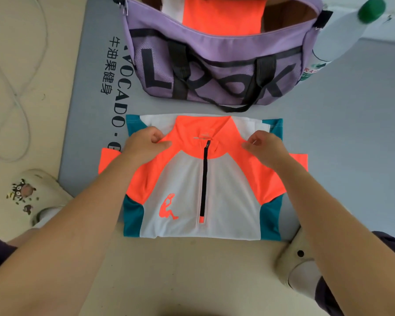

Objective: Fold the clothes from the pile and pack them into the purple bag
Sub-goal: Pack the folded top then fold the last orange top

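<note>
A folded zip-neck shirt [185,190] in orange, white and teal lies flat on the grey mat, collar pointing away from me. My left hand [146,142] pinches the orange shoulder left of the collar. My right hand [266,144] pinches the shoulder on the right side. Beyond the shirt stands the purple bag [214,65], unzipped, with a folded orange and white garment [224,14] inside it.
The grey mat [340,110] with black lettering covers the beige floor. A white bottle with a green cap [342,35] stands at the bag's right end. A white cable [14,92] loops on the floor at left. Slippered feet [32,197] flank the shirt.
</note>
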Demonstrator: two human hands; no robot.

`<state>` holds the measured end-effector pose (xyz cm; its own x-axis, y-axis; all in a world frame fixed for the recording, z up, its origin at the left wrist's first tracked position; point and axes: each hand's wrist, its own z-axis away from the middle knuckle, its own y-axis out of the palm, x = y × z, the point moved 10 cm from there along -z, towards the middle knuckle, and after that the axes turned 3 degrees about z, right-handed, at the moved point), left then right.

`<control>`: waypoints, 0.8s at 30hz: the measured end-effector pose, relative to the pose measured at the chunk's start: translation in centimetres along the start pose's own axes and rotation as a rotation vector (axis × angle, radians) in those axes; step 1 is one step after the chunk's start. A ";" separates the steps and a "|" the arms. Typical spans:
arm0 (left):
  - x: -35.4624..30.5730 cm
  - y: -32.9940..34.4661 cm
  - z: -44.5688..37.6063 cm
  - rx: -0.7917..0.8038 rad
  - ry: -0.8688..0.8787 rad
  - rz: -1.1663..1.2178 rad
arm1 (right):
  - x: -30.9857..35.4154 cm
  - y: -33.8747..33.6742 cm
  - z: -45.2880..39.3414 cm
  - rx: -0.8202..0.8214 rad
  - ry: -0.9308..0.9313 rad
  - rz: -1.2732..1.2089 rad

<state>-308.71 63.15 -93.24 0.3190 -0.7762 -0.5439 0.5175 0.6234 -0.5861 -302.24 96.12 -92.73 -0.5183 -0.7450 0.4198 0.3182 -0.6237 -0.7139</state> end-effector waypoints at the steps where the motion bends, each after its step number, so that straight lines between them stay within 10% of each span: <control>1: 0.1 0.2 -0.3 -0.001 -0.001 -0.061 | -0.4 0.5 -0.3 0.020 0.028 0.047; 9: -4.9 0.1 2.7 -0.424 0.409 -0.440 | -1.5 -0.1 -0.2 -0.082 -0.018 0.071; 14: -6.5 10.7 4.9 -0.006 0.554 -0.679 | -2.8 0.4 0.6 0.088 -0.096 0.366; 19: -4.7 12.7 4.6 0.052 0.416 -0.700 | -8.1 -2.9 1.3 0.200 0.086 0.785; 24: -4.8 13.0 4.5 0.054 0.377 -0.722 | -12.0 -5.2 2.5 0.131 0.235 0.669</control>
<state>-299.99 74.51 -95.56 -0.3915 -0.8950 -0.2140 0.5342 -0.0317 -0.8448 -295.70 107.75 -92.63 -0.3318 -0.9159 -0.2258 0.7122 -0.0862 -0.6967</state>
